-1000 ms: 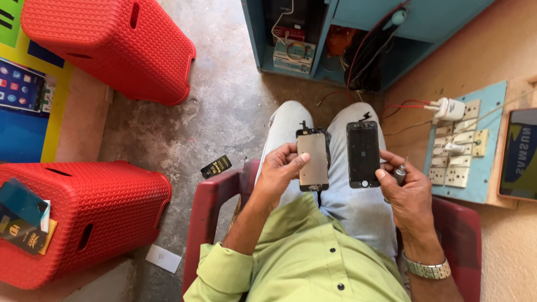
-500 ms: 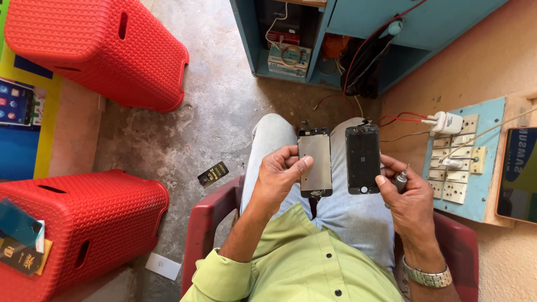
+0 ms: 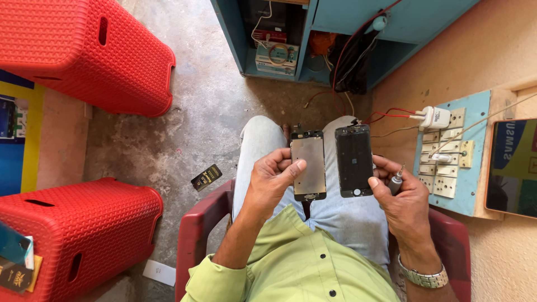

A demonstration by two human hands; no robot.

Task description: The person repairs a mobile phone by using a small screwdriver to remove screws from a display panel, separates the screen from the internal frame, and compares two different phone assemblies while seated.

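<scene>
I sit in a dark red plastic chair [image 3: 201, 223] with both hands raised over my lap. My left hand [image 3: 271, 179] grips a phone screen panel with a silver metal back plate [image 3: 309, 165], thumb across its lower edge. My right hand [image 3: 400, 196] holds a second phone screen panel with a black back [image 3: 353, 161], side by side with the first and a small gap apart. A small screwdriver [image 3: 396, 180] is also tucked in the right hand's fingers. A metal wristwatch [image 3: 423, 276] sits on the right wrist.
Two red woven plastic stools stand at the left, one far [image 3: 84, 50], one near [image 3: 72, 235]. A blue cabinet [image 3: 335, 33] with cables and boxes is ahead. A switch and socket board [image 3: 447, 151] with a white plug is on the right wall. A small dark part [image 3: 206, 177] lies on the concrete floor.
The head view has shifted slightly, so the scene sits lower and closer. Both hands keep the two panels side by side, raised a little nearer to me.
</scene>
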